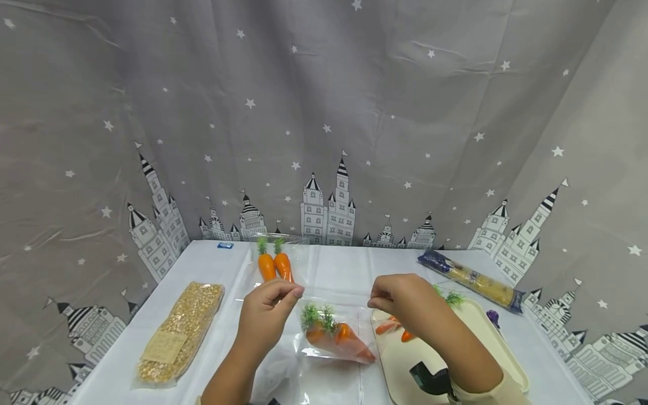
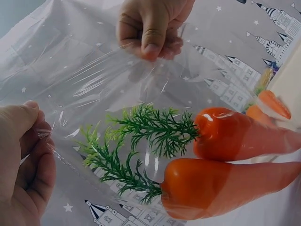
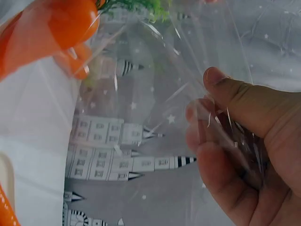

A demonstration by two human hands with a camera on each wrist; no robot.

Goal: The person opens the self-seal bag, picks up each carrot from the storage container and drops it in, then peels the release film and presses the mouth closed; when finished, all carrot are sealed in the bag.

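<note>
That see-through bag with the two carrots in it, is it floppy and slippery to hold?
Probably floppy: the clear bag wrinkles and sags between the left hand and the right hand, which pinch its top edge. Its glossy film looks slippery, so a pinch seems wise. The two carrots lie at the bottom end, so their weight would likely pull it taut and swing it.

my view | left hand (image 1: 265,318): bare, no sleeve showing | right hand (image 1: 405,301): bare, cream sleeve cuff (image 1: 498,391), black wrist-mounted camera (image 1: 430,379)

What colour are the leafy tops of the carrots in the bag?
Green, above orange carrots; the tops show best in the left wrist view.
</note>
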